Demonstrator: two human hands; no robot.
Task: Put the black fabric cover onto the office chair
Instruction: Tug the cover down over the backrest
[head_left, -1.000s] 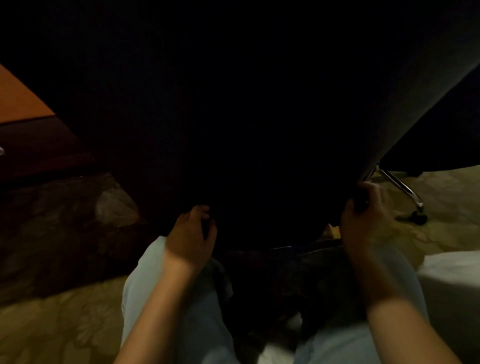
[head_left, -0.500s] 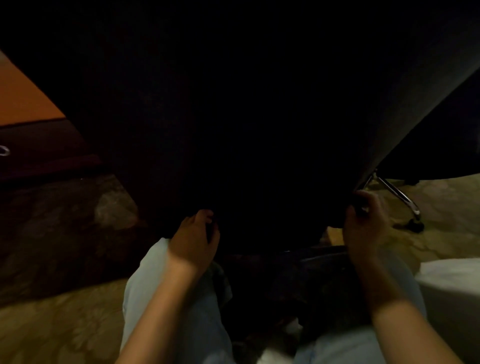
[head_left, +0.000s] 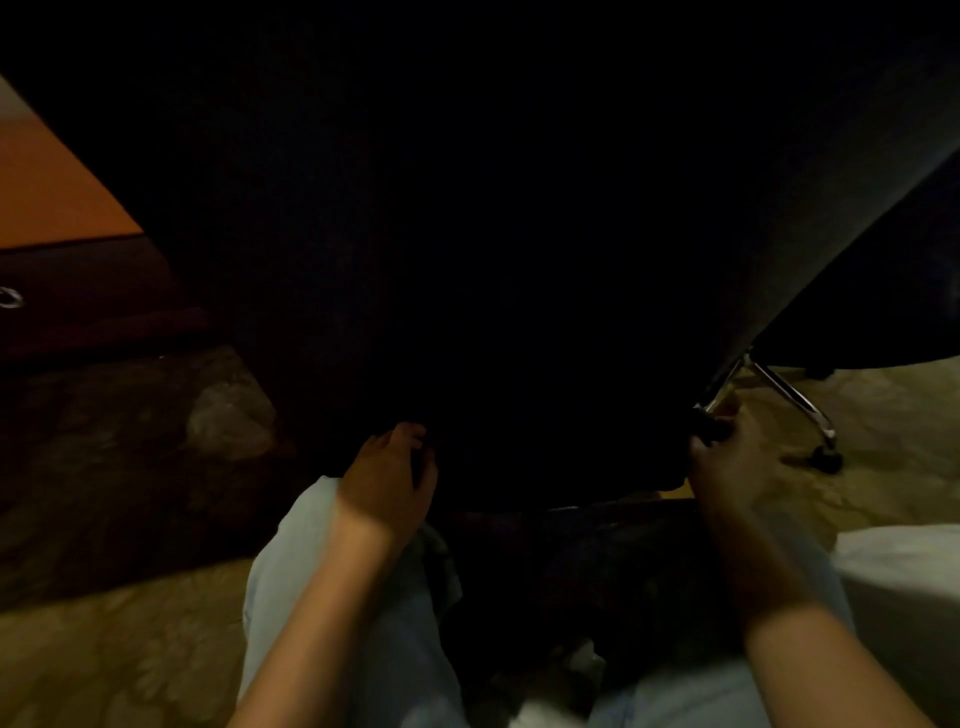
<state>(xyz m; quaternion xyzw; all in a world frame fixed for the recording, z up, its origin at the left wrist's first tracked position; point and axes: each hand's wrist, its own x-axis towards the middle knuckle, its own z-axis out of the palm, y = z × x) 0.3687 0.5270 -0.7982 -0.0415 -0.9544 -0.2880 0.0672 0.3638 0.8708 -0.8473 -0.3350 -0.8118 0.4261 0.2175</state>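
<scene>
Pinching now: left hand (head_left: 387, 478) and right hand (head_left: 722, 462) each hold a bottom corner of the cover (head_left: 493, 234), probably to tug it evenly down the chair (head_left: 782, 389) (dim light).

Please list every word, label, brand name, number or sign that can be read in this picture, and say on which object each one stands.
None: no text can be read in this dark view.
The black fabric cover, held at its lower edge by the left hand and the right hand, looks plain.
The chrome chair leg, the carpet and the orange surface show no writing.
</scene>
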